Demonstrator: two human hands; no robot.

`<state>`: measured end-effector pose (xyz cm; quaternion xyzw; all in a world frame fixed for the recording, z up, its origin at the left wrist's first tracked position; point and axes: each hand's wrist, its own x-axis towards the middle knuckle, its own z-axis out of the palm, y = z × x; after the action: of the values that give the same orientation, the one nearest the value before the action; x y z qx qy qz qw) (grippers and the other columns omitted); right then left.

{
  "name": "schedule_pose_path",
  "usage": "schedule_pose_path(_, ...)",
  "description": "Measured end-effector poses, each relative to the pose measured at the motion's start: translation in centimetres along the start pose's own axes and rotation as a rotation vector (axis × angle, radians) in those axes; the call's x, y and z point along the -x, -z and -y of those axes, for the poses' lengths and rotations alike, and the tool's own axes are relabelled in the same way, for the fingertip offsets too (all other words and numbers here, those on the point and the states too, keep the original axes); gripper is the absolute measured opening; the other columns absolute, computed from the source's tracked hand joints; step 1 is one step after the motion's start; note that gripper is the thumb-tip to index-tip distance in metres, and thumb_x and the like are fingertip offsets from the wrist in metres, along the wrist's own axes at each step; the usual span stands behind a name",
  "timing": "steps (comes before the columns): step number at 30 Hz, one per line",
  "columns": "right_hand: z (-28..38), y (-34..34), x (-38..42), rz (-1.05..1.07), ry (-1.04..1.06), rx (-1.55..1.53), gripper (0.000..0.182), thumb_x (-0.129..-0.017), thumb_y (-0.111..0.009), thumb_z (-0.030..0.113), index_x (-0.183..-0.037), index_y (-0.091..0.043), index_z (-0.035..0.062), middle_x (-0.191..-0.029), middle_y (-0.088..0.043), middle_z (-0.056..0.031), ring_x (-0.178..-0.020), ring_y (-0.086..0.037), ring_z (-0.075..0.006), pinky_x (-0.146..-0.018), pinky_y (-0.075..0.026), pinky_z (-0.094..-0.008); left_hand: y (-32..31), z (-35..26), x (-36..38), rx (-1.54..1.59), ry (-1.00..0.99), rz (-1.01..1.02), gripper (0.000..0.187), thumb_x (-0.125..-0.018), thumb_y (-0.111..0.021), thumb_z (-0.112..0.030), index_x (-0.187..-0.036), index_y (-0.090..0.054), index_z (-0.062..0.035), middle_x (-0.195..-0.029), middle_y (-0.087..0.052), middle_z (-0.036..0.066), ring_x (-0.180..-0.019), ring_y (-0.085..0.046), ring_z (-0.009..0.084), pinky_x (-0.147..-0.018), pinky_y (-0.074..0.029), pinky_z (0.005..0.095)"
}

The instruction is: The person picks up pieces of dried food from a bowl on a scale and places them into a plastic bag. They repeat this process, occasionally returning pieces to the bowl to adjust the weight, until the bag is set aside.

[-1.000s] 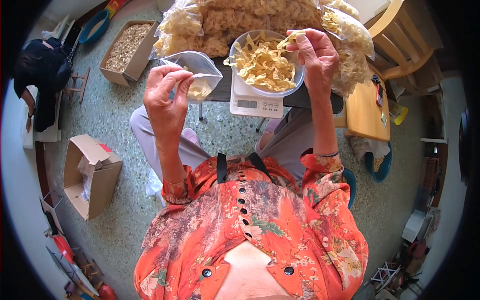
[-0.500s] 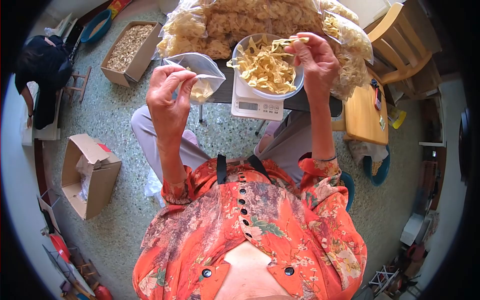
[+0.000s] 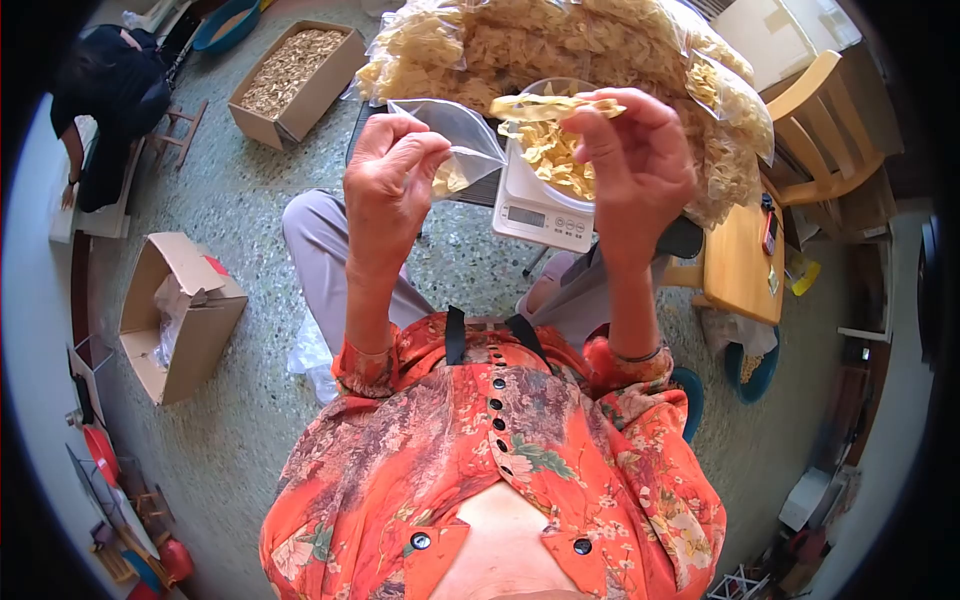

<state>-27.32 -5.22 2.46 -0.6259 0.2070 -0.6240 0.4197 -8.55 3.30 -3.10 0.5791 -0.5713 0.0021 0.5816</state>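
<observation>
The dried strip (image 3: 535, 106) was pale yellow, thin and crinkled, with darker marks along it, and it was pinched between the thumb and fingers of the right hand (image 3: 642, 175), above the bowl (image 3: 570, 199). More curled yellow strips (image 3: 555, 158) lay loose in that see-through bowl, which sat on a white scale (image 3: 508, 200) on a dark table (image 3: 482, 190); the digits on its display were too faint to read. Compared with half a second before, the right hand had come across the bowl, hiding its right side, and the held strip had moved left, closer to the bag. The whole view had shifted too. The left hand (image 3: 388, 190) gripped the edge of a clear plastic bag (image 3: 462, 125) between thumb and fingers, its mouth spread open and a few yellow pieces (image 3: 450, 178) inside. Behind the bowl were piled large filled bags (image 3: 570, 48). A wooden chair (image 3: 820, 135) stood to the right, and to the left a cardboard box (image 3: 322, 98) of light chips stood on the speckled floor (image 3: 265, 210), near another person (image 3: 108, 85) bending over.
</observation>
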Motion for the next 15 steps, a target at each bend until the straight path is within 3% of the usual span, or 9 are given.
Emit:
schedule_pose_path(3, -2.0, -2.3, 1.2, 0.051, 0.107, 0.101, 0.029, -0.089, -0.084, 0.002, -0.113, -0.069, 0.0009, -0.096, -0.075, -0.0050, -0.082, -0.070, -0.0076, -0.072, -0.057, -0.0224, 0.1, -0.3, 0.0, -0.010, 0.005, 0.002, 0.017, -0.080, -0.081, 0.005, -0.095, -0.076, -0.0018, -0.094, -0.064, 0.009, -0.085, -0.065, 0.0234, -0.074, -0.054, 0.0349)
schedule_pose_path(5, -2.7, -3.7, 1.5, 0.072, 0.113, 0.169, 0.031, -0.085, -0.085, 0.003, -0.112, -0.070, 0.0044, -0.094, -0.075, -0.0057, -0.080, -0.072, -0.0117, -0.072, -0.058, -0.0245, 0.3, -0.5, -0.1, -0.029, -0.006, 0.003, 0.018, -0.079, -0.082, 0.005, -0.095, -0.076, -0.0015, -0.094, -0.063, 0.009, -0.086, -0.065, 0.0234, -0.074, -0.054, 0.0349)
schedule_pose_path(7, -3.0, -4.6, 1.6, 0.205, 0.091, 0.406, 0.030, -0.082, -0.085, 0.004, -0.109, -0.072, 0.0084, -0.094, -0.075, -0.0076, -0.077, -0.073, -0.0196, -0.069, -0.058, -0.0289, 0.4, -0.6, 0.0, -0.024, 0.015, -0.008, 0.018, -0.078, -0.082, 0.005, -0.095, -0.076, -0.0014, -0.095, -0.063, 0.009, -0.085, -0.064, 0.0236, -0.074, -0.054, 0.0352)
schedule_pose_path(8, -3.5, -4.5, 1.6, 0.252, 0.103, 0.469, 0.028, -0.081, -0.084, 0.008, -0.107, -0.073, 0.0098, -0.098, -0.074, -0.0092, -0.083, -0.072, -0.0279, -0.074, -0.057, -0.0358, 0.6, -0.6, 0.1, -0.025, 0.016, -0.008, 0.018, -0.078, -0.082, 0.005, -0.095, -0.076, -0.0014, -0.095, -0.063, 0.009, -0.085, -0.064, 0.0236, -0.074, -0.054, 0.0352)
schedule_pose_path(9, -3.5, -4.2, 1.3, 0.254, 0.102, 0.468, 0.028, -0.081, -0.084, 0.008, -0.107, -0.073, 0.0098, -0.098, -0.074, -0.0092, -0.083, -0.072, -0.0279, -0.074, -0.057, -0.0358, 0.7, -0.7, 0.2, -0.033, 0.049, 0.007, 0.017, -0.081, -0.083, 0.003, -0.095, -0.077, -0.0029, -0.096, -0.064, 0.008, -0.088, -0.064, 0.0219, -0.077, -0.053, 0.0341)
schedule_pose_path(11, -3.4, -3.8, 0.6, 0.289, 0.344, 0.723, 0.023, -0.083, -0.084, 0.014, -0.103, -0.075, 0.0084, -0.103, -0.073, -0.0082, -0.093, -0.069, -0.0296, -0.080, -0.055, -0.0394, 0.9, -0.6, 0.3, -0.041, 0.085, 0.021, 0.015, -0.083, -0.083, 0.001, -0.096, -0.078, -0.0044, -0.097, -0.065, 0.007, -0.092, -0.065, 0.0203, -0.079, -0.053, 0.0330)
schedule_pose_path(15, -4.0, -2.9, 0.2, 0.411, 0.308, 0.644, 0.013, -0.087, -0.080, 0.014, -0.097, -0.078, 0.0065, -0.103, -0.072, -0.0089, -0.097, -0.066, -0.0323, -0.085, -0.054, -0.0418, 0.6, -0.2, 0.1, -0.062, 0.063, -0.017, 0.016, -0.083, -0.083, 0.000, -0.097, -0.078, -0.0046, -0.095, -0.065, 0.007, -0.091, -0.065, 0.0203, -0.079, -0.052, 0.0326)
